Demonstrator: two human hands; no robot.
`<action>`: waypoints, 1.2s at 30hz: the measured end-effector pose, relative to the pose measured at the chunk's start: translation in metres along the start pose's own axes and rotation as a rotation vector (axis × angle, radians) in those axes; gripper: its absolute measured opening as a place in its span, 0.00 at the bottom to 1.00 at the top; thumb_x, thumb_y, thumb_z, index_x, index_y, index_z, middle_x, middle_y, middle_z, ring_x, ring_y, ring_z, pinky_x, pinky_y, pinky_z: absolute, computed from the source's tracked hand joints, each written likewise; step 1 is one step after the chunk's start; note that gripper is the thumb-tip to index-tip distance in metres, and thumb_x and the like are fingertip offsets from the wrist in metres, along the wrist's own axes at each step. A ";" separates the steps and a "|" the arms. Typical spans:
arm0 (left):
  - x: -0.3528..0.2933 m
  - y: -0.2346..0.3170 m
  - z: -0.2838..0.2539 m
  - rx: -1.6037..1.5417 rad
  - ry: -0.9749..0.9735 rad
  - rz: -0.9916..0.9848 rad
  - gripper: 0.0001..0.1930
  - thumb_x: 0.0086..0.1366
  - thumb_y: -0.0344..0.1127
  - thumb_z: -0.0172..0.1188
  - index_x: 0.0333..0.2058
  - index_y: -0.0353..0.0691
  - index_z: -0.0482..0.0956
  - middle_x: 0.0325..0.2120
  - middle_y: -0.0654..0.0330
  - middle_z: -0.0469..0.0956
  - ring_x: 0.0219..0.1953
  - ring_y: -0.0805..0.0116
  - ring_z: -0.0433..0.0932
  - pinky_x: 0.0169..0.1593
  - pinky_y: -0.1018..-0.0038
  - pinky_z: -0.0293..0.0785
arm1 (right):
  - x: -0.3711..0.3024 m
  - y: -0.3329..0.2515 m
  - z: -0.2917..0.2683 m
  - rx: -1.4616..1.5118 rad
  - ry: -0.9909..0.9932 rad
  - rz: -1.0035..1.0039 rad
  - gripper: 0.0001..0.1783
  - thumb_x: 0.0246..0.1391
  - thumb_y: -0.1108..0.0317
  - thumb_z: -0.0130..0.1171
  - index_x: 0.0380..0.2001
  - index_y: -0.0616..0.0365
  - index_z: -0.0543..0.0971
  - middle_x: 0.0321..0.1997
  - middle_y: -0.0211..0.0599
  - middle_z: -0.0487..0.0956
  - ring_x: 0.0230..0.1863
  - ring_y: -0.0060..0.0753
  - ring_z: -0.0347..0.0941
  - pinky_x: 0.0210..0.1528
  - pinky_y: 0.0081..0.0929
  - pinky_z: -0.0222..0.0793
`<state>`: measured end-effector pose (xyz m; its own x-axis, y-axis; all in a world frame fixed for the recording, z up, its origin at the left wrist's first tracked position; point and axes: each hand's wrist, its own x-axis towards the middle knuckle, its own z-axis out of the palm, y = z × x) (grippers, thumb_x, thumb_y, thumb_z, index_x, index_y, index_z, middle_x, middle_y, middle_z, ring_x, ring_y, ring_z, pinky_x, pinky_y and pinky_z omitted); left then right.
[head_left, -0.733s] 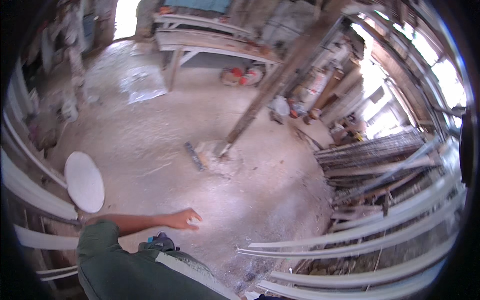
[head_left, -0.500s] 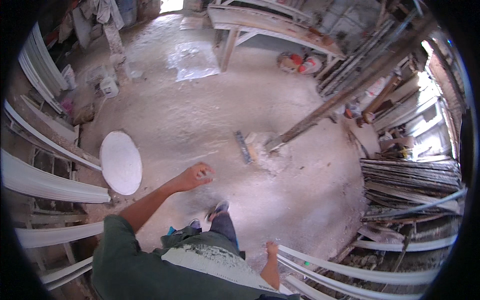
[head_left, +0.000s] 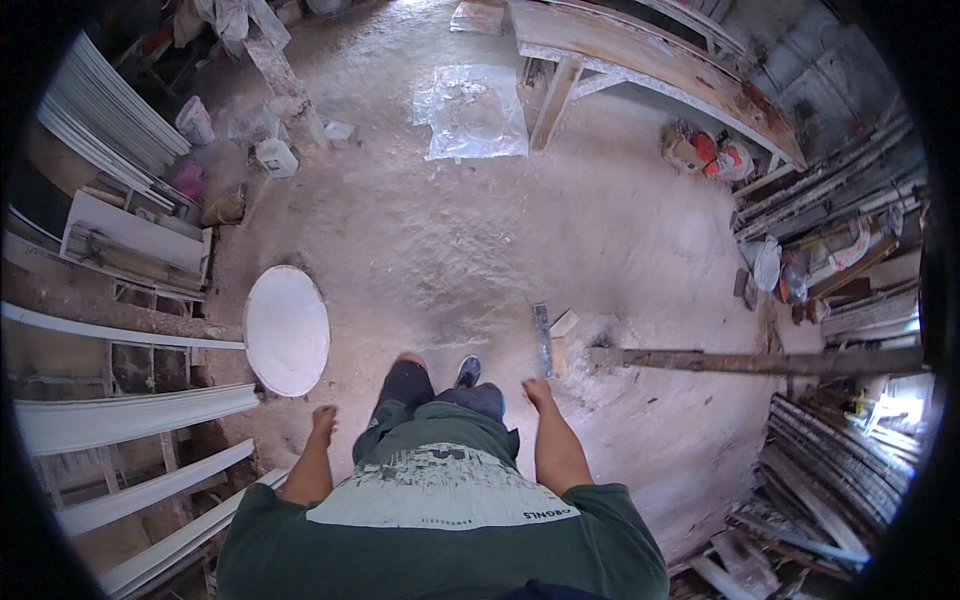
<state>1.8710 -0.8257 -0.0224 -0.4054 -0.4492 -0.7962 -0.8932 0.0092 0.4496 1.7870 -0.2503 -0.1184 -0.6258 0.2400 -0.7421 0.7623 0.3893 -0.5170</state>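
My left hand [head_left: 325, 420] hangs low beside my left leg, fingers loosely curled and a little apart, with nothing seen in it. It is nearest to a round white disc [head_left: 287, 332] and the ends of long white mouldings [head_left: 135, 415] on the left. My right hand [head_left: 538, 392] is in front of my right hip, fingers loosely bent and holding nothing that shows. Just beyond it a dark narrow bar [head_left: 542, 340] and a pale block [head_left: 562, 324] lie on the floor by the foot of a long wooden post [head_left: 750, 360].
A long wooden bench [head_left: 640, 50] stands at the far right, with bags [head_left: 712, 155] under it. Clear plastic sheeting [head_left: 478, 115] lies on the dusty floor. White jug [head_left: 276, 158] is far left. Stacked strips [head_left: 845, 470] line the right side.
My view has turned to the right and my body has moved forward. My left hand has swung down and back; my right hand has come forward, away from the white mouldings.
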 end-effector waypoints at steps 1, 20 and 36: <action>0.000 0.004 -0.003 -0.174 0.064 -0.044 0.14 0.58 0.41 0.59 0.42 0.45 0.76 0.31 0.62 0.74 0.29 0.68 0.73 0.29 0.67 0.71 | 0.028 -0.042 -0.007 -0.050 0.025 -0.107 0.16 0.50 0.58 0.59 0.27 0.63 0.81 0.23 0.39 0.79 0.23 0.34 0.76 0.26 0.33 0.70; 0.304 0.481 0.184 -0.181 0.037 0.054 0.18 0.57 0.48 0.58 0.35 0.37 0.79 0.29 0.59 0.74 0.32 0.66 0.72 0.34 0.63 0.70 | 0.354 -0.417 -0.189 -0.402 0.146 -0.037 0.18 0.52 0.54 0.60 0.27 0.60 0.84 0.24 0.37 0.82 0.21 0.28 0.76 0.25 0.27 0.71; 0.525 0.987 0.237 0.030 -0.169 0.093 0.14 0.62 0.45 0.56 0.38 0.41 0.78 0.25 0.65 0.73 0.25 0.71 0.70 0.27 0.71 0.67 | 0.591 -0.808 -0.130 0.225 0.173 0.239 0.17 0.53 0.55 0.60 0.24 0.59 0.82 0.18 0.35 0.77 0.14 0.24 0.68 0.13 0.26 0.58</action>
<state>0.7307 -0.8405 -0.0930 -0.5110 -0.2892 -0.8095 -0.8548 0.0718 0.5139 0.7802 -0.3078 -0.0842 -0.4299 0.4543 -0.7803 0.8954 0.1034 -0.4332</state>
